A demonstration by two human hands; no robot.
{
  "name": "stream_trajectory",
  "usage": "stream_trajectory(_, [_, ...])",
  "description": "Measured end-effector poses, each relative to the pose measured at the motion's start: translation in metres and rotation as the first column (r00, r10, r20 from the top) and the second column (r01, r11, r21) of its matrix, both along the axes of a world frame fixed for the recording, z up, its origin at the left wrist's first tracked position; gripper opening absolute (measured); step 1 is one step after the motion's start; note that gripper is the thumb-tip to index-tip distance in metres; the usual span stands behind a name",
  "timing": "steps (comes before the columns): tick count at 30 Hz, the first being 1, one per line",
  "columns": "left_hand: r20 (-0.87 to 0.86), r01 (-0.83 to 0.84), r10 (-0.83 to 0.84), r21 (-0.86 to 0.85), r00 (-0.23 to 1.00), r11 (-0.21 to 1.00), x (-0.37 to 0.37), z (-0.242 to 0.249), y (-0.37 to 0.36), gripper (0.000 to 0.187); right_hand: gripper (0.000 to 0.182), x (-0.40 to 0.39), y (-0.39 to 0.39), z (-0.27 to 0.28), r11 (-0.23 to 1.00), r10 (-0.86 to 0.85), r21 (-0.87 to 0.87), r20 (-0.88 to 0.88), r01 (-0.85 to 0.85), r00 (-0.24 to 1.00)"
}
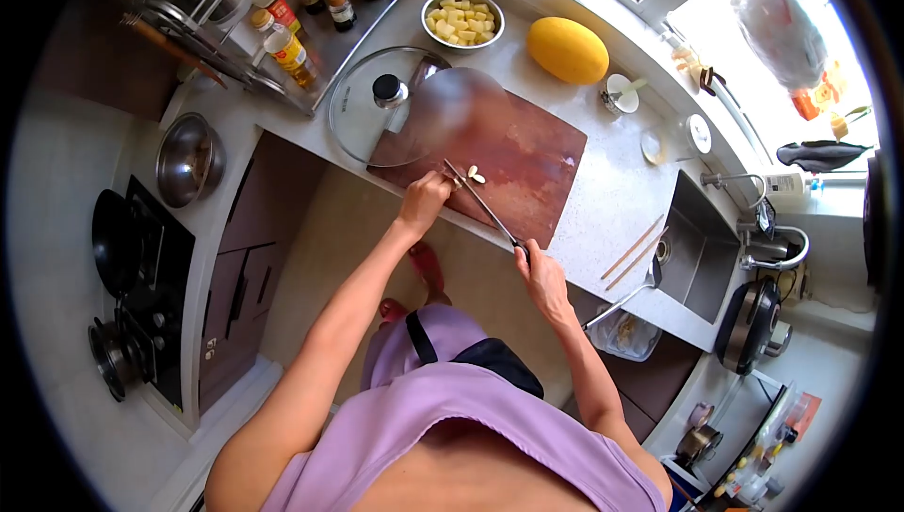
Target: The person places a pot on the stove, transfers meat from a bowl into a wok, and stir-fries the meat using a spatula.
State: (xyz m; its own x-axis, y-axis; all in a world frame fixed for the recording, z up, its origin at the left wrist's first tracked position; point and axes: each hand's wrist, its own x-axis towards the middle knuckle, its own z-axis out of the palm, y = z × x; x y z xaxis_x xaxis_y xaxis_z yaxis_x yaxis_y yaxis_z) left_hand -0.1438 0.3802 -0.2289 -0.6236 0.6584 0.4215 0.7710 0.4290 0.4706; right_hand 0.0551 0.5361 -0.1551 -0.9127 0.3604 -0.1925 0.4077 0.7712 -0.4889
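Pale cloves are lying on the cutting board, just right of the left hand, the nearer one; ahead and left of the right hand, which is gripping the knife. Knife is slanting forward-left, passing between left hand and cloves. Left fingertips are bunching near its tip; cannot tell what they're holding.

At twelve o'clock, the cubes are pale yellow, their bowl silvery; at one, the melon is deep yellow. The chopping board is reddish brown with lighter blotches, the small pieces on it creamy white, the knife grey-bladed. The counter is white, finely speckled. At three, the sink is grey, the chopsticks brown; near nine, the stove black; at six, the shirt plain lilac.
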Motion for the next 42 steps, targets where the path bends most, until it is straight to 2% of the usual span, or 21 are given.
stream_trajectory(3, [-0.107,-0.001,-0.031,-0.287,0.994,0.958,0.001,-0.004,-0.003,0.007,0.026,-0.001,-0.002,0.006,0.999,-0.015,-0.044,0.119,0.021,0.993])
stream_trajectory(6, [-0.162,-0.003,-0.007,-0.064,0.987,0.998,0.003,-0.006,-0.007,0.006,0.025,-0.013,-0.015,0.009,0.936,-0.090,-0.332,0.106,0.120,0.990])
stream_trajectory(10, [-0.131,-0.067,0.052,-0.116,0.990,0.991,0.011,-0.018,-0.002,0.006,0.030,-0.016,-0.012,-0.030,0.997,0.019,-0.076,0.063,-0.014,0.998])
stream_trajectory(12, [-0.060,-0.166,0.161,-0.097,0.985,0.981,0.015,-0.006,0.002,0.007,0.030,-0.009,-0.001,-0.031,0.980,-0.009,-0.199,-0.085,-0.008,0.996])
stream_trajectory(14, [-0.017,-0.225,0.225,0.000,0.974,0.974,0.011,-0.033,0.019,0.007,0.030,-0.007,0.006,-0.017,0.991,-0.039,-0.136,-0.281,0.000,0.959])
stream_trajectory(15, [0.296,-0.183,0.156,0.068,0.942,0.981,0.011,-0.004,0.012,0.014,0.030,-0.014,0.003,-0.003,0.994,-0.104,-0.070,-0.270,0.088,0.957])
stream_trajectory(18, [0.312,-0.216,0.112,0.323,0.943,0.922,0.013,0.018,-0.016,0.024,0.032,-0.034,0.026,-0.012,0.947,-0.077,0.294,-0.186,0.130,0.980])
stream_trajectory(20, [0.775,-0.609,0.189,0.295,0.603,0.736,0.010,0.048,-0.073,0.023,0.032,-0.048,0.034,-0.030,0.918,-0.097,0.363,-0.179,0.158,0.979])
stream_trajectory(23, [0.578,-0.821,0.639,0.549,0.507,0.155,-0.034,0.053,-0.213,0.026,0.031,-0.052,0.041,-0.065,0.877,-0.078,0.454,-0.188,0.157,0.979])
stream_trajectory(24, [0.496,-0.923,0.832,0.382,0.247,0.047,-0.050,0.016,-0.269,0.033,0.030,-0.055,0.039,-0.071,0.849,-0.031,0.510,-0.213,0.139,0.977])
stream_trajectory(27, [0.881,-0.991,0.468,0.112,0.062,-0.078,-0.086,-0.002,-0.382,0.081,0.030,-0.067,0.035,-0.081,0.847,-0.025,0.515,-0.210,0.132,0.977])
stream_trajectory(29, [0.954,-0.953,0.031,0.297,0.299,0.063,-0.111,-0.006,-0.397,0.084,0.032,-0.043,0.045,-0.079,0.854,-0.024,0.479,-0.348,0.200,0.937])
stream_trajectory(30, [0.739,-0.719,0.253,0.417,0.624,0.556,-0.116,-0.017,-0.402,0.079,0.034,-0.029,0.030,-0.055,0.871,-0.117,0.414,-0.353,0.267,0.928])
stream_trajectory(31, [0.856,-0.727,-0.100,0.488,0.508,0.484,-0.136,-0.019,-0.408,0.068,0.034,0.012,0.061,-0.083,0.599,0.137,0.790,-0.263,0.132,0.955])
stream_trajectory(32, [0.828,-0.813,-0.471,0.484,0.306,0.324,-0.157,-0.023,-0.411,0.057,0.035,0.035,0.056,-0.085,0.653,-0.445,0.389,-0.498,0.650,0.744])
stream_trajectory(33, [0.703,-0.913,-0.703,0.350,0.107,0.211,-0.177,-0.026,-0.410,0.048,0.036,0.073,0.053,-0.076,0.645,-0.524,0.162,-0.617,0.747,0.587])
stream_trajectory(34, [0.826,-0.657,-0.497,0.532,0.264,0.534,-0.187,-0.043,-0.434,0.043,0.035,0.095,0.038,-0.047,0.470,-0.681,0.235,-0.517,0.851,0.518])
stream_trajectory(35, [0.791,-0.962,-0.604,0.232,0.099,0.146,-0.172,0.022,-0.402,0.047,0.037,0.117,0.050,-0.069,0.296,-0.669,0.317,-0.604,0.901,0.433])
stream_trajectory(36, [0.662,-0.940,-0.748,0.274,0.032,0.202,-0.185,-0.005,-0.453,0.054,0.035,0.110,0.045,-0.054,0.027,-0.878,0.395,-0.429,0.918,0.211])
stream_trajectory(40, [0.600,-0.997,-0.795,-0.046,-0.082,0.067,-0.187,0.022,-0.471,0.061,0.046,0.154,0.065,-0.095,-0.079,-0.980,0.327,-0.197,0.942,-0.014])
stream_trajectory(42, [0.608,-0.988,-0.785,0.014,-0.116,0.157,-0.193,0.019,-0.472,0.061,0.044,0.159,0.076,-0.096,-0.106,-0.979,0.273,-0.199,0.956,-0.051])
